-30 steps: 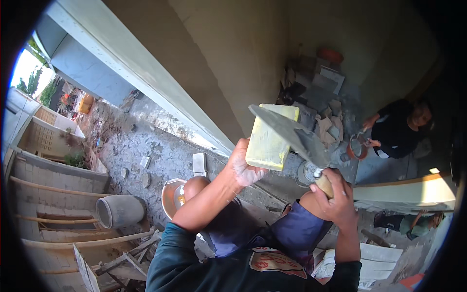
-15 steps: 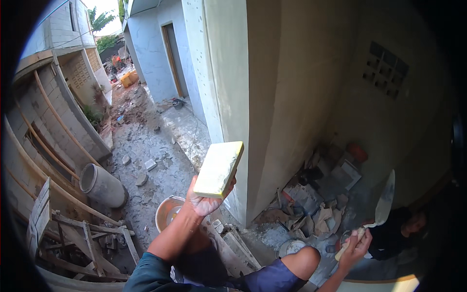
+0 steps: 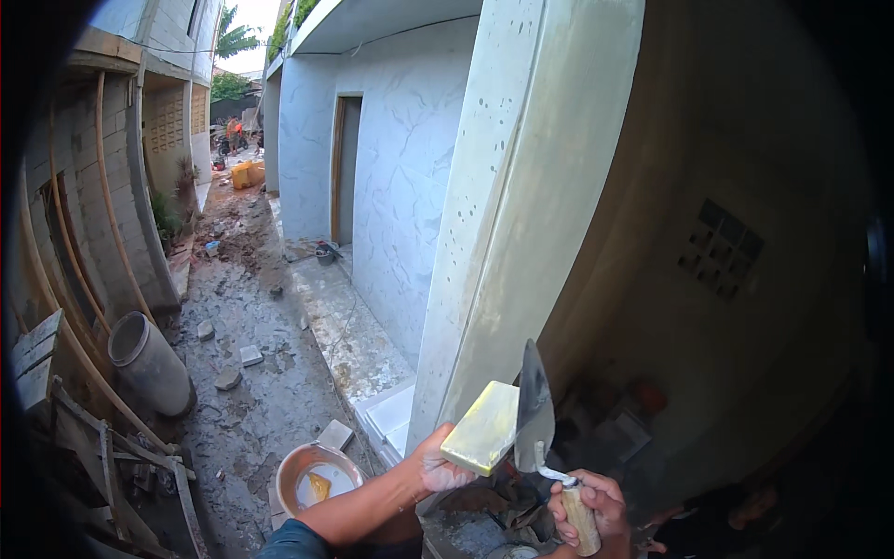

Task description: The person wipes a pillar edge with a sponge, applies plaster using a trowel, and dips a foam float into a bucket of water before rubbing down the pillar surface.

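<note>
My left hand (image 3: 436, 466) grips a flat rectangular pale yellow block (image 3: 482, 424), held in front of the lower part of a pale painted column (image 3: 489, 214). My right hand (image 3: 603, 508) is wrapped round the wooden handle (image 3: 581, 522) of a metal trowel, whose blade (image 3: 535, 401) points upward at the right end of the block; I cannot tell whether they touch. Below my left forearm stands an orange bucket (image 3: 285, 473) with something yellowish inside.
Left, a muddy path (image 3: 242, 326) runs past a grey barrel (image 3: 154, 368), leaning poles (image 3: 116, 214) and broken timber (image 3: 107, 466). Behind the column are a marbled wall (image 3: 391, 205) and doorway (image 3: 346, 172). A person (image 3: 745, 517) is in shadow at lower right.
My view has tilted up toward the column and path. The trowel crossed the block, was held apart to the right, and is now upright beside it again.
</note>
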### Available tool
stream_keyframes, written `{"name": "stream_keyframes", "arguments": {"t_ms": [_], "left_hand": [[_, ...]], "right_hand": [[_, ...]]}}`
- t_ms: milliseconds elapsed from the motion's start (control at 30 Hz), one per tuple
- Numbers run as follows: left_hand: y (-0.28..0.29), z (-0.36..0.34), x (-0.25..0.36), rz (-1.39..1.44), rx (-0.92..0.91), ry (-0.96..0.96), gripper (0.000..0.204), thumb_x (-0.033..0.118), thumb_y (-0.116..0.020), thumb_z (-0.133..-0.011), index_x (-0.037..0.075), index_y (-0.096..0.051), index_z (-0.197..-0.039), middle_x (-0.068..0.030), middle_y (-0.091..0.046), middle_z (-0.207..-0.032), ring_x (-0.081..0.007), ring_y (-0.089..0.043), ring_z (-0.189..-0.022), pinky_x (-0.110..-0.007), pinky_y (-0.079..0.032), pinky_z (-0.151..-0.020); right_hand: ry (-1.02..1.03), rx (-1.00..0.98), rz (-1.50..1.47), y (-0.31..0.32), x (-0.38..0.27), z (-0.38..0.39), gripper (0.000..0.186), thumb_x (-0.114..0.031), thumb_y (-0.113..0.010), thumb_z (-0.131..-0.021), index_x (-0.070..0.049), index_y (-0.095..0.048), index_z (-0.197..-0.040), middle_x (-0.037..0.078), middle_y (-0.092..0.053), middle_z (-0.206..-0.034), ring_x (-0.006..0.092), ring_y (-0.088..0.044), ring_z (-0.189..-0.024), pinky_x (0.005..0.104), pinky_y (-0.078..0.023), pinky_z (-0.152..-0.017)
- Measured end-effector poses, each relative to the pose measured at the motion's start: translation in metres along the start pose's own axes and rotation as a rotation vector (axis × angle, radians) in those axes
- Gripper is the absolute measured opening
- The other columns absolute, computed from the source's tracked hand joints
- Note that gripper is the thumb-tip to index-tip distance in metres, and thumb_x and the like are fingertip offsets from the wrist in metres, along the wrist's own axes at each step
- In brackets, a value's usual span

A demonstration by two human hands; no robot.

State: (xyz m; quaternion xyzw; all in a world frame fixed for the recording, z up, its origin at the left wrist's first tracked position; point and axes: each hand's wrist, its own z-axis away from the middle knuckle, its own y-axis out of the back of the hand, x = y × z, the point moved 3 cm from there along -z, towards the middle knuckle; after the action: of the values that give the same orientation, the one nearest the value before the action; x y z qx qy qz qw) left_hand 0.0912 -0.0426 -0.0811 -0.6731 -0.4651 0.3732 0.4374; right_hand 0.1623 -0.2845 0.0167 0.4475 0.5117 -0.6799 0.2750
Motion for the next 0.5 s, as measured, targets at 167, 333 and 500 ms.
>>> {"name": "stream_keyframes", "arguments": {"t_ms": [167, 333, 500], "left_hand": [[-0.055, 0.002, 0.032, -0.051, 0.127, -0.315, 0.036, 0.017, -0.05, -0.095, -0.002, -0.054, -0.126, -0.0184, -0.061, -0.124, -0.0298, -0.06, -0.113, -0.043, -0.051, -0.093], [-0.065, 0.053, 0.129, 0.07, -0.02, -0.572, 0.035, 0.015, -0.051, -0.093, -0.005, -0.056, -0.122, -0.0231, -0.06, -0.12, -0.0363, -0.06, -0.107, -0.048, -0.052, -0.094], [-0.063, 0.1, 0.162, -0.12, 0.088, -0.964, 0.036, 0.015, -0.053, -0.09, -0.006, -0.057, -0.119, -0.0235, -0.06, -0.117, -0.0363, -0.061, -0.104, -0.046, -0.054, -0.09]], "right_hand": [[-0.139, -0.159, -0.022, -0.006, -0.012, -0.05, 0.041, -0.026, -0.05, -0.1, 0.007, -0.049, -0.125, 0.015, -0.054, -0.088, 0.0149, -0.052, -0.058, 0.0257, -0.044, -0.047], [-0.384, -0.067, 0.434, -0.029, -0.042, -0.068, 0.034, -0.023, -0.048, -0.103, 0.005, -0.053, -0.122, 0.008, -0.056, -0.086, 0.0094, -0.052, -0.056, 0.0231, -0.042, -0.042], [0.214, 0.173, 0.841, -0.094, -0.164, -0.06, 0.035, -0.013, -0.051, -0.097, 0.006, -0.051, -0.126, 0.01, -0.06, -0.087, 0.0125, -0.057, -0.06, 0.0251, -0.05, -0.05]]}}
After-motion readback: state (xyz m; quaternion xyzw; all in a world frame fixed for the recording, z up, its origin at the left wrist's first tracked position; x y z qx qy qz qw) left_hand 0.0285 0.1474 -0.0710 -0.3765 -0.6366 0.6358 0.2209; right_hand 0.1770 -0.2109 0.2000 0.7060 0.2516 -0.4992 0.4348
